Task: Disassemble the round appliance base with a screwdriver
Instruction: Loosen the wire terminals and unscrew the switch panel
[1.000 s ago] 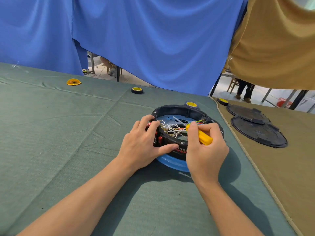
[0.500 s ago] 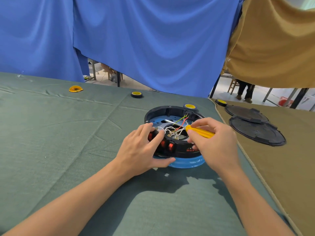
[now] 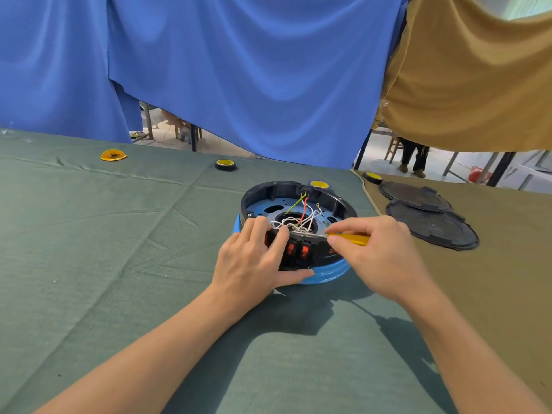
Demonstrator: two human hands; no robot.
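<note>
Yellow-handled screwdriver [image 3: 349, 238] pinched in right hand [image 3: 379, 258], shaft flat over near rim of round base [image 3: 268, 191]; left hand [image 3: 251, 261] grips base front, steadying it on green cloth [image 3: 119, 234]. Likely step: finding screw among wires [image 3: 301, 218]; next needs tip seated squarely

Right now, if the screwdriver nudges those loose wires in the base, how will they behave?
Probably floppy: the wires loop and curl freely inside the round base. Likely light, since thin strands stand up unsupported. Could snag: they tangle right by the screwdriver.

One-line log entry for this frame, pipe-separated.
left hand: grips appliance base near rim | right hand: holds yellow screwdriver | tip: at wires | base: on green cloth
</note>
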